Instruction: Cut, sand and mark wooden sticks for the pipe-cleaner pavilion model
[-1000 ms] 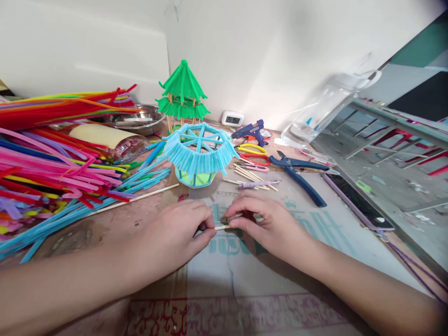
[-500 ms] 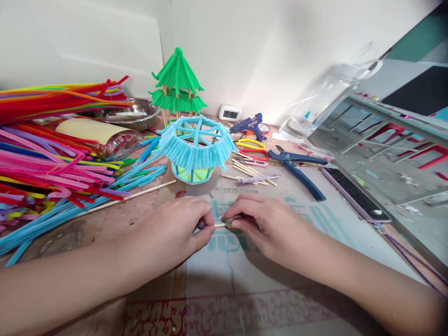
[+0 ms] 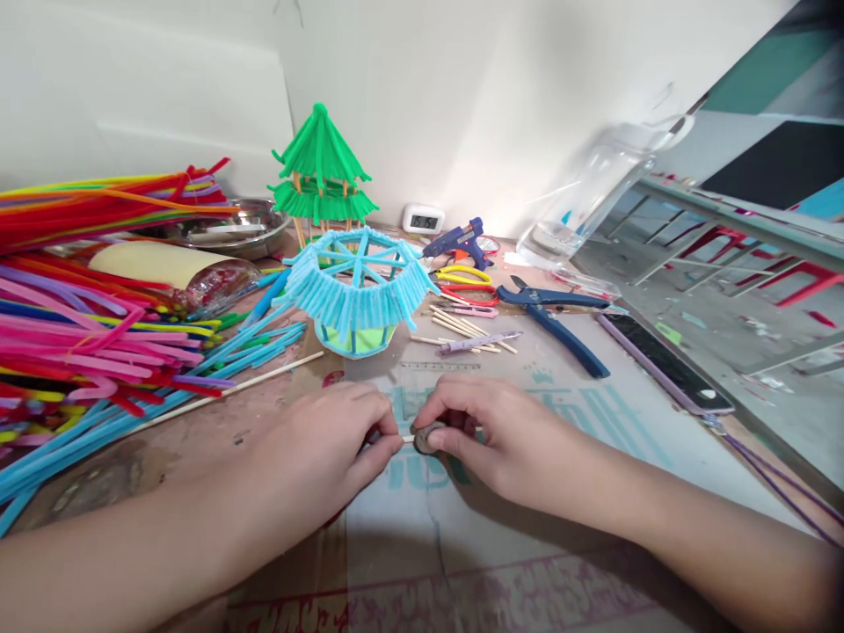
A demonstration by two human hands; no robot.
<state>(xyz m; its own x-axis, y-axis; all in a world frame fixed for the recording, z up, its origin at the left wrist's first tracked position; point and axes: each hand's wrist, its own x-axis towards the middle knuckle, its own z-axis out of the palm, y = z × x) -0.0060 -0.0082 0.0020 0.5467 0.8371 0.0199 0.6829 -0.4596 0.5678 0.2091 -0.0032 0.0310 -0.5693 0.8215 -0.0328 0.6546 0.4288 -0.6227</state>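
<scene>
My left hand [image 3: 330,448] pinches one end of a thin wooden stick [image 3: 407,438] low over the cardboard sheet [image 3: 462,527]. My right hand [image 3: 501,435] pinches the other end, and a small dark round object [image 3: 427,437] sits under its fingertips; what it is I cannot tell. A clear ruler [image 3: 439,367] lies just beyond the fingers. Behind it stands a light blue pipe-cleaner roof model [image 3: 356,286] on a green base.
A big heap of coloured pipe cleaners [image 3: 85,316] fills the left. A green pagoda model [image 3: 320,171] and metal dish [image 3: 237,224] stand at the back. Loose sticks [image 3: 462,327], a glue gun [image 3: 458,242], scissors [image 3: 465,286], blue pliers [image 3: 557,321] and a phone [image 3: 665,360] lie to the right.
Both hands stay pinched on the stick and have edged slightly closer together. The dark round object now shows under my right fingertips. The view has shifted a little.
</scene>
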